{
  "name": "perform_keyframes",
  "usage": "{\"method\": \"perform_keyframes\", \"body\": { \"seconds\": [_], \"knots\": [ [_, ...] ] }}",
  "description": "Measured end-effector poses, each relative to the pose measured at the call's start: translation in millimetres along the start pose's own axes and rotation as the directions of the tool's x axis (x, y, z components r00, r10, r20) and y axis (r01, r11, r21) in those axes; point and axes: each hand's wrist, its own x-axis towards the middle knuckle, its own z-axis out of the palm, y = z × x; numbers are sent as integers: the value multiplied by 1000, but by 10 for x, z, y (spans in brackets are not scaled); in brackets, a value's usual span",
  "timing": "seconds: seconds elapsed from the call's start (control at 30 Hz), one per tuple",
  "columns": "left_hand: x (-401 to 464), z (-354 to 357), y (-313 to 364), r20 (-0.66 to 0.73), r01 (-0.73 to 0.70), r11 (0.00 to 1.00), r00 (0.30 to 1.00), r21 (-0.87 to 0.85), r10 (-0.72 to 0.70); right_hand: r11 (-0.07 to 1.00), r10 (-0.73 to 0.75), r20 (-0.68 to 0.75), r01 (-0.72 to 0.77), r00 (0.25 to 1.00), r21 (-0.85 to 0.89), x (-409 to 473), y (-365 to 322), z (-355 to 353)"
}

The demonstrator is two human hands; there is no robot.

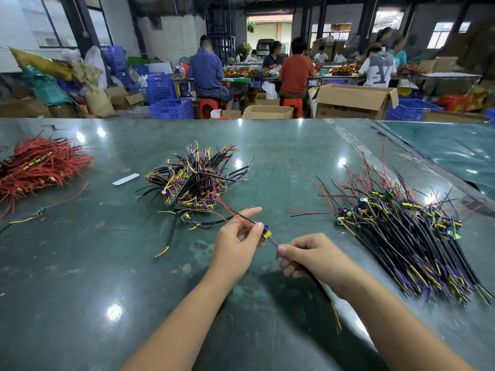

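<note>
Between my hands I hold one wire harness with a small circuit board (pixel 266 232) carrying yellow and blue parts. My left hand (pixel 237 243) pinches the board end, index finger stretched out, with red and black leads running up toward the tangled pile (pixel 195 178). My right hand (pixel 308 257) grips the harness's black sheathed cable (pixel 320 287), which passes under my palm and ends in yellow strands near my forearm. Blue wires bridge the short gap between the two hands.
A tidy bundle of similar harnesses (pixel 407 236) lies to the right, a heap of red wires (pixel 37 167) at far left. A lone board with wires (pixel 38 211) and a white strip (pixel 126 179) lie on the green table (pixel 93 263). People work at benches beyond.
</note>
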Motion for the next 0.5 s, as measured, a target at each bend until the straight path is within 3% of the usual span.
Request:
{"method": "perform_keyframes", "body": {
  "seconds": [0.17, 0.27, 0.4, 0.5],
  "knots": [
    [-8, -9, 33, 84, 60, 994, 995, -89, -52, 978, 19, -62, -6, 998, 208, 10, 1, -11],
    [-11, 2, 23, 103, 72, 993, 993, -89, -63, 971, -4, -83, 24, 997, 240, 23, 21, -3],
    [-5, -31, 2, 93, 119, 972, 990, -203, -102, 984, -112, -105, 125, 988, 126, 24, 18, 11],
    [-8, -49, 29, 93, 93, 966, 993, -243, -72, 973, -210, -74, 201, 975, -110, 22, 17, 13]
  ]
}}
